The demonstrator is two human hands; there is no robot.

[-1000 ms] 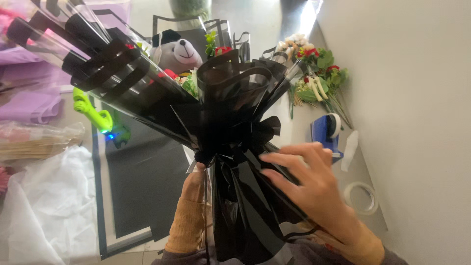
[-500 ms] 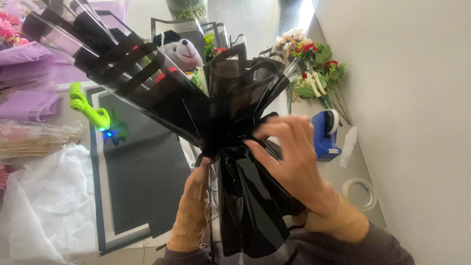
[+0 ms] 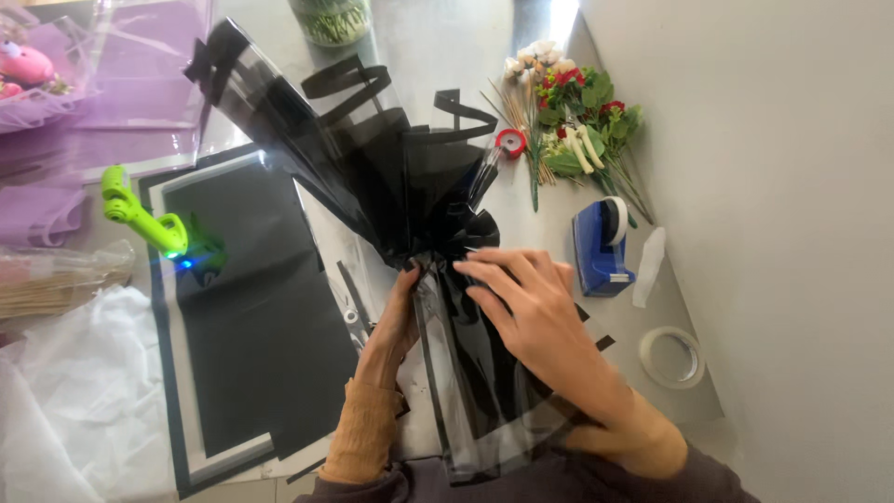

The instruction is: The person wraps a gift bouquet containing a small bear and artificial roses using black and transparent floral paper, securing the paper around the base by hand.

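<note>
Between both hands, black-wrapped bouquet

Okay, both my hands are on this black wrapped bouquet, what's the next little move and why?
Probably keep the left hand pinching the neck of the black wrapped bouquet and use the right hand to snug the black ribbon bow tight. The right fingers already rest at the gathered waist just under the bow, and the wrap flares loosely above it.
</note>
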